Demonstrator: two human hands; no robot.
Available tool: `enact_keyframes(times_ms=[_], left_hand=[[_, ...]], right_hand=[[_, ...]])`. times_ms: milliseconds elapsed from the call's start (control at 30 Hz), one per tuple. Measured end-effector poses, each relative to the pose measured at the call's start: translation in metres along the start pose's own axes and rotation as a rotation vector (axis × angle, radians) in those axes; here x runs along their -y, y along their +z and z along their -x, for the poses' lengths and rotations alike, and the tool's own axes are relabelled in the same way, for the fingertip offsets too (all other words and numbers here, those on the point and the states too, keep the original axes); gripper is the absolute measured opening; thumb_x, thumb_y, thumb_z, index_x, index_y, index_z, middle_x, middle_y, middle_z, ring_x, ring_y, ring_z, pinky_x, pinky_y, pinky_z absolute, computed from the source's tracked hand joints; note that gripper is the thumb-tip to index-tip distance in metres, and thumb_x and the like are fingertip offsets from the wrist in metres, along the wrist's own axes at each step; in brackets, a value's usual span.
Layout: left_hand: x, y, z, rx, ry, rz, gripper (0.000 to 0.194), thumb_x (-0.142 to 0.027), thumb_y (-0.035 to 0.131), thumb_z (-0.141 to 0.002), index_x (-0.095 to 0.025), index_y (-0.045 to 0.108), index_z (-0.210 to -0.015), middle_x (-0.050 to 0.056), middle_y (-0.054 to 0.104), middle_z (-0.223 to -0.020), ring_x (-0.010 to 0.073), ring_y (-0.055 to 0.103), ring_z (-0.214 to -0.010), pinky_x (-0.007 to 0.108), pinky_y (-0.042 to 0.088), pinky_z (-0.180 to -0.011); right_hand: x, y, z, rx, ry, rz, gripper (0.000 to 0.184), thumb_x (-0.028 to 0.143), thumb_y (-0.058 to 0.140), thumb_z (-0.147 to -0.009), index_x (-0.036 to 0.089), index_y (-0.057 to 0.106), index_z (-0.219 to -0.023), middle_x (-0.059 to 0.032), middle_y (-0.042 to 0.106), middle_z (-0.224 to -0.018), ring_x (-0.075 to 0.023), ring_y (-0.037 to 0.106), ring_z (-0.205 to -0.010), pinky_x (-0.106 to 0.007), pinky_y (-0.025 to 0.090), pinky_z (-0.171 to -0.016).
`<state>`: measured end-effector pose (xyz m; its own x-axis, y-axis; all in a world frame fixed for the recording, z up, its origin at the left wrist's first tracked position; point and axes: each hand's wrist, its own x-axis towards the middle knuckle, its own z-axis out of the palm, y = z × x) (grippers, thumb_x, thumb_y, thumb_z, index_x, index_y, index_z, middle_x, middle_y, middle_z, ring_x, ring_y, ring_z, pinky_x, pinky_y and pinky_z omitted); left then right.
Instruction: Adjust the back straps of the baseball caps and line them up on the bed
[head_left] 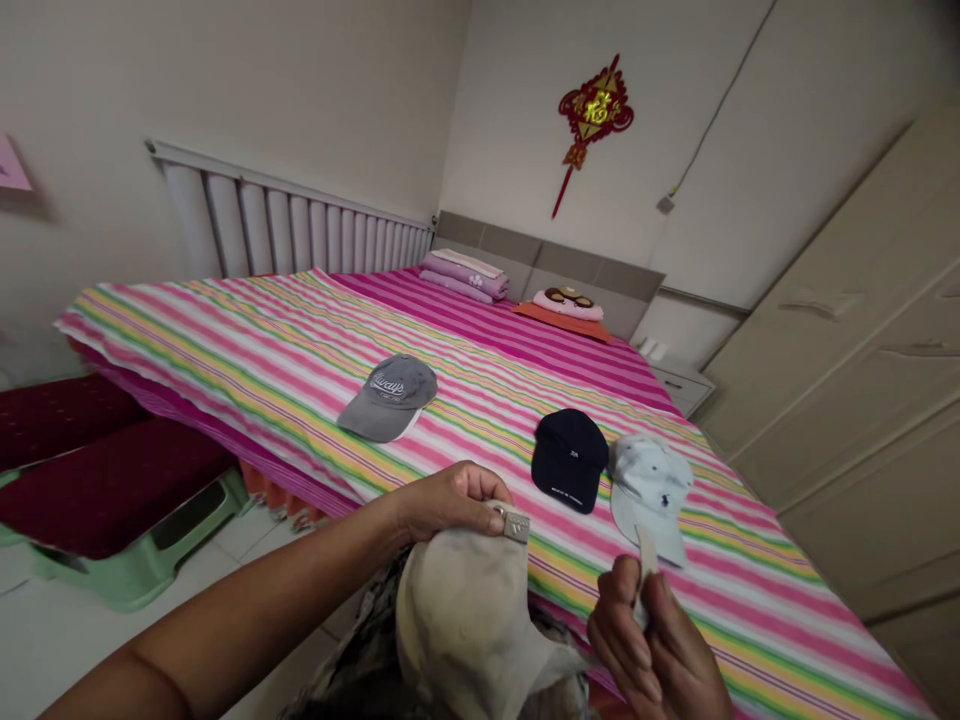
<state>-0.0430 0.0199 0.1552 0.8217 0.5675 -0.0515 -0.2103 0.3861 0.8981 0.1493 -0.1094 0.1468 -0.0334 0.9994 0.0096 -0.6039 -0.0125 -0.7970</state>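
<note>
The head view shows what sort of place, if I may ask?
Most likely a bedroom: a wide bed takes up the middle, a headboard stands at its far end, and a large cabinet, probably a wardrobe, is on the right.

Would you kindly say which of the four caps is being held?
The beige fabric cap, held by the left hand and right hand; the grey fabric cap, near-black fabric cap and pale blue fabric cap lie on the striped bedding.
</note>
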Motion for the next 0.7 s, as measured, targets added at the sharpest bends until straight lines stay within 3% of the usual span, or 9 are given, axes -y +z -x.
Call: enact_keyframes(times_ms=[167,267,433,533,700], left_hand=[[0.006,-0.003,-0.002,0.089,-0.016,0.111,0.034,-0.027,0.080,-0.044,-0.009,0.064,-0.067,0.003,0.063,-0.058,0.0087,0.054,-0.046,0.018,0.041,-0.044],[0.011,-0.005,-0.003,0.119,-0.009,0.162,0.034,-0.027,0.080,-0.044,-0.008,0.064,-0.067,0.003,0.062,-0.057,0.0081,0.054,-0.045,0.017,0.040,-0.043],[0.016,-0.005,-0.007,0.095,0.009,0.195,0.028,-0.024,0.078,-0.048,-0.008,0.063,-0.064,0.002,0.061,-0.054,0.0067,0.051,-0.041,0.015,0.037,-0.040],[0.018,-0.003,-0.010,0.077,0.005,0.211,0.025,-0.023,0.078,-0.049,-0.009,0.063,-0.063,0.002,0.061,-0.054,0.0073,0.052,-0.042,0.016,0.038,-0.040],[0.021,-0.002,-0.014,0.103,-0.031,0.234,0.025,-0.022,0.078,-0.049,-0.009,0.064,-0.065,0.003,0.062,-0.055,0.0073,0.052,-0.042,0.016,0.039,-0.041]], right_hand=[[0.005,0.016,0.002,-0.020,0.114,0.281,0.031,0.048,0.036,-0.085,0.019,0.046,-0.082,0.0062,0.043,-0.040,-0.0028,0.019,-0.028,-0.018,0.014,-0.032],[0.004,0.021,-0.001,0.020,0.088,0.431,0.030,0.047,0.034,-0.086,0.019,0.042,-0.077,0.0038,0.053,-0.049,-0.0015,0.024,-0.027,-0.018,0.015,-0.034],[0.000,0.021,-0.012,0.076,0.037,0.631,0.041,0.056,0.030,-0.083,0.018,0.044,-0.089,-0.0012,0.060,-0.064,-0.0031,0.034,-0.031,-0.020,0.020,-0.036],[0.003,0.025,-0.017,-0.001,-0.027,0.713,0.036,0.048,0.033,-0.086,0.017,0.048,-0.073,0.0018,0.055,-0.057,-0.0041,0.038,-0.036,-0.020,0.026,-0.041],[0.011,0.034,-0.022,0.116,0.090,0.771,0.036,0.047,0.055,-0.074,0.013,0.057,-0.060,0.0008,0.052,-0.047,-0.0085,0.045,-0.044,-0.022,0.031,-0.045]])
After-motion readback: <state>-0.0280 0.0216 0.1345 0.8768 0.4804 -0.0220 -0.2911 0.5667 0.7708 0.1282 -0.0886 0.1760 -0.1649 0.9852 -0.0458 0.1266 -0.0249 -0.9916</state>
